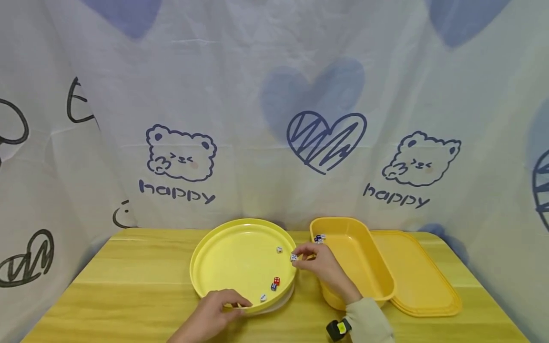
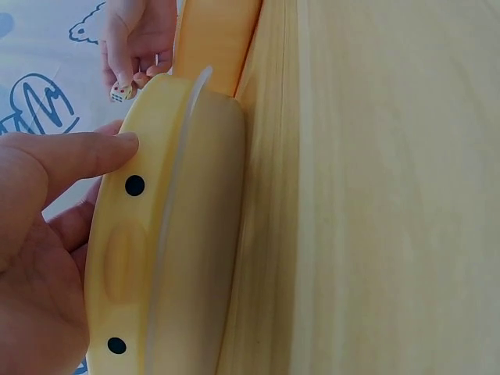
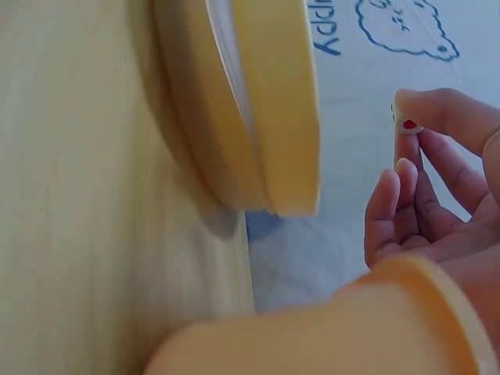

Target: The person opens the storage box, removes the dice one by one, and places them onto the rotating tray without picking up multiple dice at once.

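My right hand (image 1: pixel 321 264) pinches a white die (image 1: pixel 293 257) between thumb and fingertips, just beside the right rim of a round yellow tray (image 1: pixel 198 281). Red dots show on that die (image 3: pixel 409 124) in the right wrist view. At the tray's near edge my left hand (image 1: pixel 214 312) grips the rim, thumb (image 2: pixel 117 152) on the outer wall and fingers over the inside. Inside the tray lie a white die (image 1: pixel 279 249) toward the right, a red die (image 1: pixel 276 281) touching a blue die (image 1: pixel 273 287), and another white die (image 1: pixel 263 298) near the front.
An orange-yellow box (image 1: pixel 377 267) stands right of the tray, with several dice (image 1: pixel 319 238) in its far left corner. Its flat lid (image 1: pixel 424 281) lies to the right. A patterned curtain (image 1: pixel 240 166) hangs behind the wooden table (image 1: pixel 111 281).
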A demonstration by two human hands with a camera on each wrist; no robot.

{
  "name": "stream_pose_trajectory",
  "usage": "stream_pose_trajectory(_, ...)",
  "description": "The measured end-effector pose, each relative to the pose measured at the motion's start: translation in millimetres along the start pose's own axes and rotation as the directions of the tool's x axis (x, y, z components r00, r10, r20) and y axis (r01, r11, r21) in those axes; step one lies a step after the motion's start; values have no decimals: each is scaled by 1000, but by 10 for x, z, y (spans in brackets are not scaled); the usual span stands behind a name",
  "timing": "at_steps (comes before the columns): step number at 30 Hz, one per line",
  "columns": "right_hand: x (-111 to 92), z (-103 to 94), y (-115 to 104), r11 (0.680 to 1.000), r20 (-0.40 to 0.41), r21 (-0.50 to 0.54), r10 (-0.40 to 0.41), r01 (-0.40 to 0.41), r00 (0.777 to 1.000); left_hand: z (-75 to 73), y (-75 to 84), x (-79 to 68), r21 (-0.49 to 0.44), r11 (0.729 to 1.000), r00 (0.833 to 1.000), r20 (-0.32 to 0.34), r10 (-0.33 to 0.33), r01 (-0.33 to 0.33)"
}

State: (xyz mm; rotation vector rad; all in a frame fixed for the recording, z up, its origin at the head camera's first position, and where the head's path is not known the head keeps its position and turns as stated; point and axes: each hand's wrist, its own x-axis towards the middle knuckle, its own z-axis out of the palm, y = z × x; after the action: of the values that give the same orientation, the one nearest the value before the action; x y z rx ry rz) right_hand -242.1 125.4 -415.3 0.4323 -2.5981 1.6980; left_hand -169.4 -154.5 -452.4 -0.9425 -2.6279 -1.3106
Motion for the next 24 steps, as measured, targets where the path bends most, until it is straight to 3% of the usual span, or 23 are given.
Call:
stream_pose_trajectory(4, 3, 103, 10, 997, 18, -41, -57, 58, 998, -10, 6, 0, -3, 1000, 1000, 8, -10, 10)
stream_pose_trajectory(12, -19, 381, -62, 990, 63, 34, -140, 138, 988, -9, -4, -8, 16, 1000, 1000, -2, 1, -1)
stream_pose_trajectory(18, 6, 548, -143, 989, 100, 58, -138, 133, 985, 19, -36, -13, 17, 999, 999, -23, 38, -38)
stream_pose_trajectory(24, -14, 593, -102, 993, 141, 48, -111, 106, 984, 45, -43, -11, 21, 998, 998, -32, 61, -60)
